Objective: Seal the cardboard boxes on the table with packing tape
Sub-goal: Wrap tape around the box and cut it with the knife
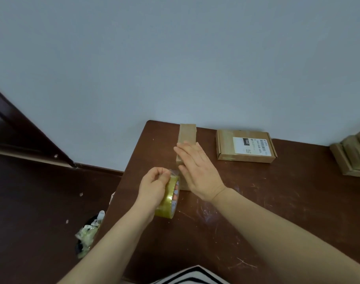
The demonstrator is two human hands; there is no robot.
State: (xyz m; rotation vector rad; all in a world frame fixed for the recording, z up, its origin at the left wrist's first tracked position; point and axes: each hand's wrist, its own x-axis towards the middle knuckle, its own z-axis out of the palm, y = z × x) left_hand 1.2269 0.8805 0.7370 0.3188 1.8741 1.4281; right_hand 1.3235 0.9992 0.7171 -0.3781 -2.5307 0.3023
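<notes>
Room: brown wooden table (257, 201) with a scratched top, pushed against a pale grey wall (175, 58); dark floor (31, 201) on the left.
Box in work: a narrow cardboard box (187, 132) lies near the table's left edge, its long side pointing away from the person.
Right hand: the right hand (197, 169) lies flat on top of this box with the fingers straight and together, probably to keep the box from sliding and to press the tape down.
Left hand: the left hand (152, 185) is curled round the tape roll (169, 199), fingertips pinching at the top of the roll, where a clear strip seems to go toward the box.
Tape roll: it stands on its edge, just beside the near end of the box, so the strip can run along the seam.
Other boxes: a flat labelled box (245, 146) waits well apart to the right; if it is already taped, I cannot tell. More cardboard (353, 158) shows at the right edge.
Floor bin: a waste bin (87, 232) with crumpled scraps stands by the table corner.
Step, as I judge: the tape needs cutting or tearing at the near end.
</notes>
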